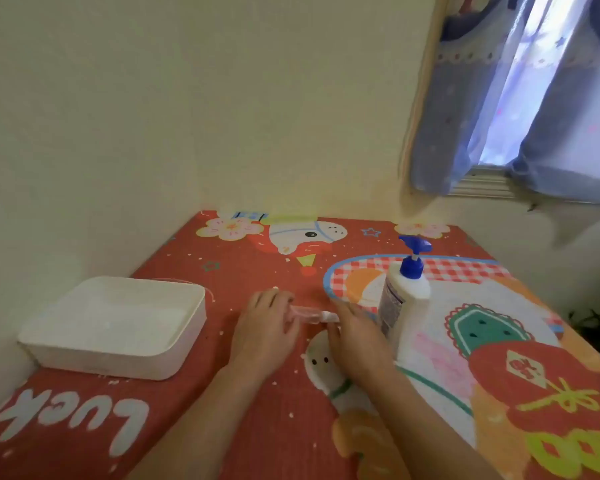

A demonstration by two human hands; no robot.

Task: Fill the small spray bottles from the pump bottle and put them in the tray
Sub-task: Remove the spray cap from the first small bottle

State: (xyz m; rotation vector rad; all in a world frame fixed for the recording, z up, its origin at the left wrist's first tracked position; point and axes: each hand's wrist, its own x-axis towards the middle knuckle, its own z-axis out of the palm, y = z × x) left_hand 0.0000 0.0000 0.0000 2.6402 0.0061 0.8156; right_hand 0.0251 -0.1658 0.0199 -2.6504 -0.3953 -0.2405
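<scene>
A small clear pinkish spray bottle (307, 313) with a white top lies sideways between my two hands at the middle of the table. My left hand (265, 327) grips its body. My right hand (355, 336) holds the white top end. A white pump bottle (404, 299) with a blue pump head stands upright just right of my right hand. A white square tray (118, 355) sits at the left of the table; I see nothing in it.
The table carries a red cartoon-print cloth (194, 410). Walls close it in at the back and left. A curtained window (534, 98) is at the upper right. A dark plant (596, 327) shows past the table's right edge.
</scene>
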